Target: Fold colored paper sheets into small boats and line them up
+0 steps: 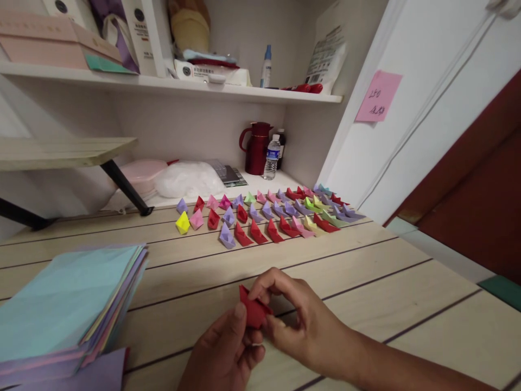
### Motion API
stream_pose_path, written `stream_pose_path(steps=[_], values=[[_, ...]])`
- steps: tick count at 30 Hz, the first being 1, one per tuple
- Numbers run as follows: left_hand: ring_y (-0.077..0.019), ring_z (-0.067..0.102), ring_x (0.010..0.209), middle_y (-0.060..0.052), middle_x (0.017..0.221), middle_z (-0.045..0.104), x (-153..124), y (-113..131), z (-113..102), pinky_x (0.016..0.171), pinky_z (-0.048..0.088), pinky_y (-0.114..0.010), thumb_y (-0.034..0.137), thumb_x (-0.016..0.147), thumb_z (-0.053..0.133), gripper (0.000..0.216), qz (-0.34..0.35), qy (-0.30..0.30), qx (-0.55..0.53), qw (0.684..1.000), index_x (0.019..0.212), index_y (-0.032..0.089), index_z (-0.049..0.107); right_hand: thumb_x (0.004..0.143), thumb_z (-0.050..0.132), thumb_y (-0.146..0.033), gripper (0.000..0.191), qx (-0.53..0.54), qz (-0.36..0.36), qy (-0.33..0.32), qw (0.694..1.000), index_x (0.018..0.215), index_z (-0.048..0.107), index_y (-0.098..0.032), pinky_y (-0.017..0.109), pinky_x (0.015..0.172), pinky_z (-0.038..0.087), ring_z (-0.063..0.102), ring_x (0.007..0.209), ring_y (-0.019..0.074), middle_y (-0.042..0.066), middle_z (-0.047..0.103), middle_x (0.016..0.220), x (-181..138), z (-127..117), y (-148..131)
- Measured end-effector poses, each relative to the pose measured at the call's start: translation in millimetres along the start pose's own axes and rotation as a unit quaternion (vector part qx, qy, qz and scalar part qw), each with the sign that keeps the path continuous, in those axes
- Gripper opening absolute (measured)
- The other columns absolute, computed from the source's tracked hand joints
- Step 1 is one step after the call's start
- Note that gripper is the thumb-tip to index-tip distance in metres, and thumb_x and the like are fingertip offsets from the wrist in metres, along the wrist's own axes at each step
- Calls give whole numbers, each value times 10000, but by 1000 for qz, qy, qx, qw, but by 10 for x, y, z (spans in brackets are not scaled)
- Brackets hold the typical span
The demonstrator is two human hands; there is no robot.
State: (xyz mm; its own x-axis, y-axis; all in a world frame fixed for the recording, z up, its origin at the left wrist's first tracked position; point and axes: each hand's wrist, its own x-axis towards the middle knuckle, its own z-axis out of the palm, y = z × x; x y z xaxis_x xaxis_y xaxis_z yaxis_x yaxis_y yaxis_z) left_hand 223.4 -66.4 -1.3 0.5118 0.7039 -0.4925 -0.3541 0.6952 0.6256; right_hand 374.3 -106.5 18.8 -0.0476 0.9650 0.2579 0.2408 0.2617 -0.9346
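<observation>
1. Basically both hands pinch one folded red paper piece (pixel 254 310) just above the wooden table (pixel 366 282), near its front edge.
2. Left hand (pixel 226 353) grips it from below, thumb on top.
3. Right hand (pixel 303 320) fingers closed on its upper edge.
4. Rows of folded paper boats (pixel 268 214) sit further back.
5. Coloured paper stack (pixel 69 304) lies at left.

I saw red folded paper (pixel 253 310); paper stack (pixel 67 304) light blue topped, purple beneath; paper boats (pixel 268 214) red, purple, pink, yellow, green; jug (pixel 257 147) dark red.
</observation>
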Motion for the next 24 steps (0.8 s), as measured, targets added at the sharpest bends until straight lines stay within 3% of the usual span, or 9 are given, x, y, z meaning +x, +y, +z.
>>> stream_pose_path(steps=[4,10,17,24], values=[[-138,631,724,-28,673,703,16,-19,-17,728,494,-251,461,495,927,386,22,3,16,1000,712,184,769,728,568,-17,278,-37,7,27,999,943,576,-195,229,624,458,575,673,121,-23,631,763,12,-8,36],[-233,657,976,-47,917,773,66,-63,-86,882,485,-319,547,465,906,465,94,16,102,990,820,266,798,728,578,-57,241,-88,14,46,995,923,589,-197,243,657,470,601,740,146,5,664,831,14,-19,61],[-222,674,868,-68,833,773,75,-62,-114,829,517,-330,566,453,901,484,67,22,110,991,795,237,805,729,566,-49,236,-113,-19,28,993,908,587,-200,231,643,461,590,727,140,-2,657,821,27,-33,40],[-253,681,923,-69,825,776,57,-67,-93,829,520,-344,527,443,917,452,63,23,97,993,777,244,808,711,588,-3,235,-115,-43,25,992,845,621,-193,208,638,447,565,683,113,-24,622,764,47,-60,29]])
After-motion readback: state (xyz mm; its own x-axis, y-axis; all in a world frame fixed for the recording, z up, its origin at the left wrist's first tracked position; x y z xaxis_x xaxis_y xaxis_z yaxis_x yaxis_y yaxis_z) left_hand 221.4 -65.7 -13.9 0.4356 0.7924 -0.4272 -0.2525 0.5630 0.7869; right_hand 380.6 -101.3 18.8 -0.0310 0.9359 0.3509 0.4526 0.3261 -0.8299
